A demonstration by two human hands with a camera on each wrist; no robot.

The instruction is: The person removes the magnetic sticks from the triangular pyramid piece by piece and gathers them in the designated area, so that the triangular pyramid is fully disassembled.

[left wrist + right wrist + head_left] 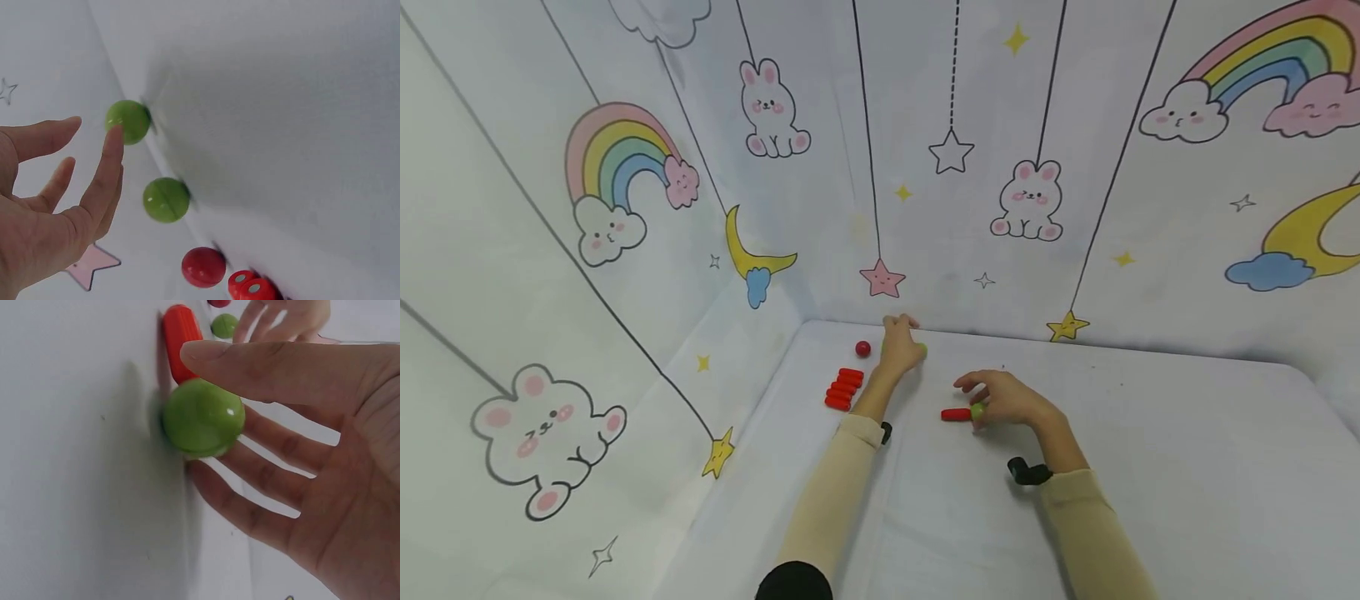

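My left hand [901, 343] reaches toward the far edge of the white table. In the left wrist view its fingers are loosely spread, with one fingertip overlapping the farther green ball [128, 122]. A second green ball [166, 200] lies beside it, then a red ball [204, 267]. My right hand [1013, 402] hovers at a third green ball [977, 412], which meets the end of a red ribbed stick [956, 415]. In the right wrist view this green ball [204, 419] sits between the spread fingers and the thumb, which overlaps its top edge.
Several red sticks [844, 389] lie side by side left of my left forearm, near the red ball [862, 349]. A patterned white wall sheet [955, 225] rises behind the table and along its left side.
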